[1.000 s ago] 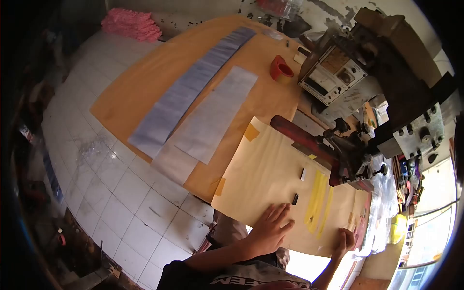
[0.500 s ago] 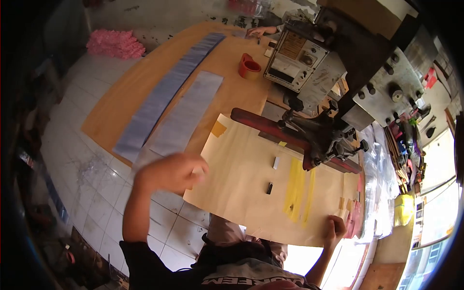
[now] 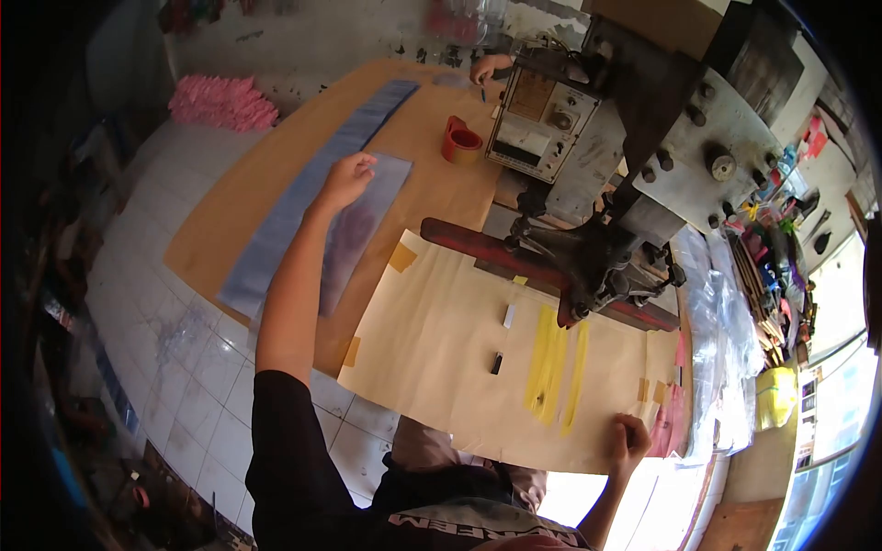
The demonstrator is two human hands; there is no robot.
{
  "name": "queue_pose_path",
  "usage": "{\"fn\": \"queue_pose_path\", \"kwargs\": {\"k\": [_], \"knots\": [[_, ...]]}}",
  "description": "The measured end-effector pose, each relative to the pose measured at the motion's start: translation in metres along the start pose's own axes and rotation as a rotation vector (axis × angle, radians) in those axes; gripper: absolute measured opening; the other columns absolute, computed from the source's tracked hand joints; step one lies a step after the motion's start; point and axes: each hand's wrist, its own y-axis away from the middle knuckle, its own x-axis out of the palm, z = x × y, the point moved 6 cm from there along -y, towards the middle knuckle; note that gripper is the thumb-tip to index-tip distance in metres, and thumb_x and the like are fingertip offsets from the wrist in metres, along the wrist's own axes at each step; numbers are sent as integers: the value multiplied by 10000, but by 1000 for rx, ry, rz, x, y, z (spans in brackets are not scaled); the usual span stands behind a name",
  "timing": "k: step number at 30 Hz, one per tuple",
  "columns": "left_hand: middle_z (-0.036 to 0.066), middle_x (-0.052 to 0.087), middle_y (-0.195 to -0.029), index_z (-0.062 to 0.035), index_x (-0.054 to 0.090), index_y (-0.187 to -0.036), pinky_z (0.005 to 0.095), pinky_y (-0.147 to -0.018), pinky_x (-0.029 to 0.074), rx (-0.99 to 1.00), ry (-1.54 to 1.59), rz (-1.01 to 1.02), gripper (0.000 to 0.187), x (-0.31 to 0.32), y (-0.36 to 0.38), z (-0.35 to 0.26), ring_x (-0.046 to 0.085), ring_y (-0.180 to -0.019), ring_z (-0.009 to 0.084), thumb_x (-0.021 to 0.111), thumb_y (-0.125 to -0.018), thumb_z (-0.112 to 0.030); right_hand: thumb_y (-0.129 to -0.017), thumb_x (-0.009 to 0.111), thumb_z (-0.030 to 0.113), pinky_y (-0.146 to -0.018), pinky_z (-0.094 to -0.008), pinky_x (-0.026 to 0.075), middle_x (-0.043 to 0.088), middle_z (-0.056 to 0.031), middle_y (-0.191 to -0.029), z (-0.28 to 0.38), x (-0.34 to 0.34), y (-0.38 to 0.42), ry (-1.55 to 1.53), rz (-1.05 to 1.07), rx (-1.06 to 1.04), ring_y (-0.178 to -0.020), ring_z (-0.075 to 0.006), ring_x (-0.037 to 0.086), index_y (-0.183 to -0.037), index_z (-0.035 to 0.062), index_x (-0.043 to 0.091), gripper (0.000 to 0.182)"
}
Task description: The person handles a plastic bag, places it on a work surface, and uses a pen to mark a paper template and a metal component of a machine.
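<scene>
My left hand (image 3: 345, 182) is stretched over the wooden table, at the far part of a translucent plastic sheet (image 3: 377, 216). Its fingers are curled together; whether they pinch the sheet I cannot make out. A long stack of bluish plastic strips (image 3: 276, 239) lies beside it on the left. My right hand (image 3: 630, 439) is closed at the near right edge of a paper-covered board (image 3: 441, 367), and what its fingers hold, if anything, is hidden. On the board are yellow tape strips (image 3: 547, 367), a small black piece (image 3: 497, 364) and a small white piece (image 3: 508, 316).
A press machine with a red-edged bar (image 3: 496, 248) stands over the board's far side. Its control box (image 3: 542, 119) is behind. A red tape dispenser (image 3: 462, 140) sits on the table (image 3: 441, 193). Another person's hand (image 3: 490, 68) shows at the far edge. Clear plastic (image 3: 717, 340) hangs at right.
My left hand has moved from the board's near left corner, forward over the translucent sheet. My right hand stays at the board's edge. The view has shifted slightly.
</scene>
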Motion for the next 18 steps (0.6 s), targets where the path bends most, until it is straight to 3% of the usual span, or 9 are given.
{"fn": "queue_pose_path", "kwargs": {"k": [4,7,9,10,12,13,15,16,18], "knots": [[131,683,-1171,26,618,-1184,327,-937,513,97,-39,-90,292,21,-13,29,651,-1100,199,642,-907,-64,-837,648,48,-755,-253,475,670,-74,-896,2,1,1,-26,4,26,-817,-135,615,-910,-43,675,120],[154,691,-1148,-2,609,-1226,338,-958,501,56,229,-194,333,23,-21,32,668,-1084,238,639,-928,-147,-841,649,57,-751,-253,473,667,-74,-893,-3,1,2,-53,11,54,-813,-133,612,-920,-45,671,131],[189,569,-1354,-16,451,-1396,396,-1017,469,-230,537,-210,544,22,-30,41,613,-1177,297,580,-990,-354,-844,650,61,-754,-254,472,664,-71,-890,-9,2,2,-80,23,77,-816,-133,612,-927,-47,668,137],[189,569,-1354,-16,451,-1396,396,-1017,469,-235,537,-211,544,18,-35,37,613,-1177,297,580,-990,-354,-848,652,67,-753,-254,469,661,-67,-888,-12,1,1,-78,13,62,-813,-132,610,-934,-48,666,143],[249,481,-1409,-56,298,-1493,469,-1048,441,-629,1037,-179,685,25,-36,47,582,-1195,369,519,-999,-477,-852,654,72,-751,-253,465,658,-63,-886,-15,0,2,-75,7,49,-810,-131,607,-941,-49,663,150],[249,481,-1409,-56,298,-1493,469,-1048,441,-635,1037,-180,685,20,-35,47,582,-1195,369,519,-999,-477,-857,658,78,-746,-252,461,656,-60,-885,-16,-1,3,-76,10,56,-806,-129,605,-942,-48,662,152],[291,465,-1375,-57,271,-1486,543,-1039,441,-682,1454,-168,694,20,-34,45,563,-1195,409,529,-994,-473,-862,661,84,-742,-250,457,655,-56,-885,-14,0,1,-71,14,62,-801,-127,602,-943,-46,662,154],[291,465,-1375,-57,271,-1486,543,-1039,441,-686,1455,-168,694,19,-35,45,563,-1195,409,529,-994,-473,-868,661,87,-737,-249,455,656,-57,-886,-11,0,1,-72,14,57,-799,-126,601,-945,-45,661,153],[262,549,-1260,-23,412,-1373,543,-963,519,-804,1367,-448,543,11,-27,62,618,-1117,376,578,-988,-368,-874,661,90,-732,-247,453,657,-57,-887,-7,3,2,-69,19,61,-796,-125,600,-947,-43,661,152]]}}
